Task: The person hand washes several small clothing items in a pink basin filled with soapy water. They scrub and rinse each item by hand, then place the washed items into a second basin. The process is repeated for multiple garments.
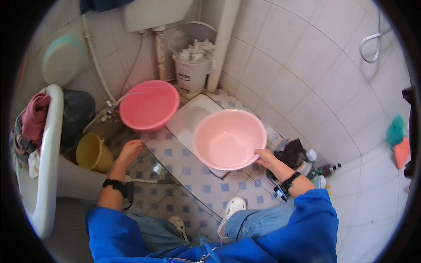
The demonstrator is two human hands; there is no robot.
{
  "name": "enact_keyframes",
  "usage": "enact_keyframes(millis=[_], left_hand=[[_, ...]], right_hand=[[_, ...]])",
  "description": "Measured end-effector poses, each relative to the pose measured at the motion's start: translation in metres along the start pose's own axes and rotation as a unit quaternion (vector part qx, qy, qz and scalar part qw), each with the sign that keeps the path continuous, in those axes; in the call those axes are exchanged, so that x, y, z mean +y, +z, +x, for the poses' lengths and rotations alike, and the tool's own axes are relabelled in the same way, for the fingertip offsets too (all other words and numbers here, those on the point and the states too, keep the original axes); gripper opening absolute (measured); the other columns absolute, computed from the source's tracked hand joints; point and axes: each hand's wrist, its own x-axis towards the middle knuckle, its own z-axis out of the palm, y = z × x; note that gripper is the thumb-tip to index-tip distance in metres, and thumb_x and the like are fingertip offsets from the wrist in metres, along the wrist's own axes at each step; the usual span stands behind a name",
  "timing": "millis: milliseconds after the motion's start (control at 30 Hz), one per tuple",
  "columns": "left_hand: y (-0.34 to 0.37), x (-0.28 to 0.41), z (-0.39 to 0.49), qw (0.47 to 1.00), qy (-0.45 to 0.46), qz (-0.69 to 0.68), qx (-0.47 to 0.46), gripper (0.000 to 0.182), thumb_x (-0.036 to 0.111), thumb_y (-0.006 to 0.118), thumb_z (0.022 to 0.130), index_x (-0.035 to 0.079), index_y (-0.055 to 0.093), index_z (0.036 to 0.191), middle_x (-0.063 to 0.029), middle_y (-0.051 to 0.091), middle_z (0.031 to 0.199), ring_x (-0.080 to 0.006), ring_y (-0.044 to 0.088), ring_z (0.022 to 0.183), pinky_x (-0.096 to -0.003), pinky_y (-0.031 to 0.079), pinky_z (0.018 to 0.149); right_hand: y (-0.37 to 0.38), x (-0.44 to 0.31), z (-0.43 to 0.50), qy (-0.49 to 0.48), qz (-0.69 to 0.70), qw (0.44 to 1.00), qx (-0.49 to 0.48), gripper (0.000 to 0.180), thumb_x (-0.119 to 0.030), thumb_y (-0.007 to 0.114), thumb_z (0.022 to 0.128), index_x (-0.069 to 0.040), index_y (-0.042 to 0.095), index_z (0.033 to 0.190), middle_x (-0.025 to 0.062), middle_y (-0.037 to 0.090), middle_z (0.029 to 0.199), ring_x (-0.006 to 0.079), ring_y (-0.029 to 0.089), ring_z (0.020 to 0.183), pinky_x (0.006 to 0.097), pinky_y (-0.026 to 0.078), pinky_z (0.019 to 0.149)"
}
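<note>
My right hand (265, 158) grips the rim of a light pink plastic basin (230, 139), its thumb over the edge. The basin sits above the white squat toilet (184, 123) and covers part of it; I see no objects inside. My left hand (132, 150) holds nothing, with its fingers loosely bent, just below a darker pink basin (148, 105). That second basin stands by the wall tap (107, 113), tilted a little, and a thin hose or stream crosses its far rim. Whether it contains water I cannot tell.
A yellow bucket (93, 153) and a white washbasin (54, 148) with cloths stand at left. A long-handled brush (151, 180) lies on the tiled floor. Behind is a bin (194, 70) full of paper. Bottles (324, 170) and a dark cloth (292, 153) lie along the right wall.
</note>
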Motion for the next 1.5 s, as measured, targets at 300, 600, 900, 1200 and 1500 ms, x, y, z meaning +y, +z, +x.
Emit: enact_keyframes(millis=[300,600,900,1200,1500], left_hand=[[-0.023,-0.035,0.027,0.984,0.039,0.162,-0.066,0.028,0.021,0.063,0.097,0.006,0.068,0.119,-0.0024,0.070,0.104,-0.0095,0.064,0.086,-0.0270,0.051,0.073],[0.010,-0.043,0.020,0.842,0.180,0.508,0.034,0.034,0.012,0.065,0.077,0.007,0.071,0.110,-0.0194,0.072,0.106,-0.0366,0.070,0.098,-0.0457,0.055,0.085],[0.003,-0.026,-0.018,0.778,0.211,0.582,0.108,0.053,0.018,0.065,0.082,0.007,0.057,0.133,-0.0163,0.060,0.132,-0.0349,0.056,0.124,-0.0453,0.046,0.103],[-0.010,-0.042,-0.012,0.749,0.196,0.631,0.047,0.059,0.022,0.065,0.082,0.008,0.055,0.139,-0.0157,0.058,0.138,-0.0350,0.053,0.130,-0.0477,0.043,0.108],[-0.013,-0.042,-0.018,0.756,0.168,0.633,-0.003,0.059,0.024,0.066,0.081,0.010,0.057,0.137,-0.0192,0.061,0.132,-0.0372,0.056,0.124,-0.0492,0.045,0.104]], right_hand=[[-0.019,0.027,-0.003,0.065,-0.089,0.993,0.035,0.045,-0.001,0.060,0.087,0.003,0.052,0.130,0.0159,0.067,0.111,0.0277,0.071,0.095,0.0401,0.063,0.081],[-0.054,0.079,-0.004,0.151,-0.186,0.969,-0.055,0.039,-0.017,0.058,0.100,0.004,0.051,0.131,0.0218,0.071,0.107,0.0299,0.074,0.087,0.0382,0.065,0.069],[-0.088,0.106,0.013,0.219,-0.470,0.854,-0.044,0.060,-0.042,0.060,0.099,0.017,0.058,0.110,0.0250,0.073,0.087,0.0343,0.074,0.068,0.0400,0.064,0.055],[-0.072,0.060,-0.025,0.086,-0.703,0.706,-0.020,0.075,-0.063,0.059,0.091,0.011,0.067,0.096,0.0233,0.072,0.082,0.0319,0.073,0.067,0.0377,0.061,0.064],[-0.060,0.055,-0.045,-0.069,-0.783,0.617,-0.022,0.077,-0.051,0.069,0.084,-0.005,0.047,0.141,0.0314,0.036,0.147,0.0445,0.059,0.119,0.0469,0.050,0.100]])
